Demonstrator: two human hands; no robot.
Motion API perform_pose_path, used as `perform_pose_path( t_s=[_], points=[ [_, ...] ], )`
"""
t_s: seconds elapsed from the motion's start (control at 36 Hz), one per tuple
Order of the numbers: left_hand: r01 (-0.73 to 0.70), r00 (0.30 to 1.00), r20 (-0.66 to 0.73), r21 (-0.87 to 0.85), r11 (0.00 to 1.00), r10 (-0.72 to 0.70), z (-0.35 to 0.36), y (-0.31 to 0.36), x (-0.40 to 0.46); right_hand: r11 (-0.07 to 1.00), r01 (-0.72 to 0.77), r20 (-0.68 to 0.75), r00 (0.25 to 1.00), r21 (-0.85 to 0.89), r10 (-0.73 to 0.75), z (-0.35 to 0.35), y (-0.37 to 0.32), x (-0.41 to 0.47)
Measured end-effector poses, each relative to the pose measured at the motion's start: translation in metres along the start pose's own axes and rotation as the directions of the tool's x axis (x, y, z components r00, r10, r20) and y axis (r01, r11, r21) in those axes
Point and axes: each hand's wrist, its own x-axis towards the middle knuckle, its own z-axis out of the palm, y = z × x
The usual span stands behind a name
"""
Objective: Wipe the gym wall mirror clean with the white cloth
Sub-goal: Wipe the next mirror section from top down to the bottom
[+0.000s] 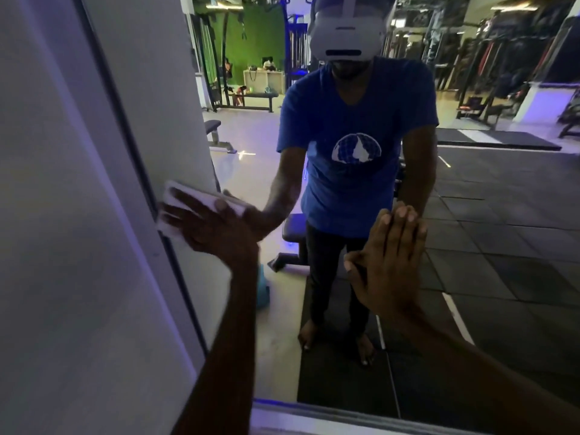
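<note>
The left hand point(213, 227) presses the white cloth point(175, 199) flat against the mirror point(470, 215), right at the mirror's left edge, fingers spread over the cloth rather than curled round it. The right hand point(389, 262) rests open-palmed on the mirror, well to the cloth's right. Better to keep even pressure and overlap strokes inward from that edge. The cloth looks folded, small and pale.

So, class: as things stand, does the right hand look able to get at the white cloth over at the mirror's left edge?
Probably yes. The right hand lies flat and open on the gym wall mirror, holding nothing, and bare glass lies between it and the white cloth. The left hand covers the cloth, though.
</note>
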Motion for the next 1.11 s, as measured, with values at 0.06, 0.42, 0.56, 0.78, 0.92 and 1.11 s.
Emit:
perform_pose_path(
  t_s=[0.06,0.42,0.56,0.78,0.92,1.11],
  points=[
    [-0.178,0.977,0.127,0.048,0.983,0.171,-0.011,0.027,-0.06,1.0,0.0,0.014,1.0,0.008,0.0,0.0,-0.002,-0.002],
    [-0.092,0.995,0.031,0.048,0.995,0.09,-0.005,0.017,-0.011,0.999,0.041,0.118,0.992,-0.027,-0.038,0.009,0.0,-0.043],
    [-0.798,0.376,0.422,-0.304,0.52,0.825,-0.02,-0.003,-0.065,0.977,0.206,-0.029,0.978,0.059,-0.205,-0.003,-0.009,-0.017],
    [-0.129,0.991,0.023,0.012,0.992,0.129,-0.014,0.012,0.025,0.99,0.144,-0.063,0.988,-0.004,-0.144,-0.014,-0.019,0.048],
    [-0.748,0.559,0.389,-0.144,0.648,0.732,-0.02,-0.023,-0.059,0.988,0.145,-0.061,0.987,-0.044,-0.148,-0.01,-0.02,0.047],
    [-0.229,0.97,0.086,0.017,0.973,0.227,-0.003,-0.021,0.043,0.99,0.132,-0.104,0.985,-0.039,-0.136,-0.006,-0.021,0.044]
  ],
)
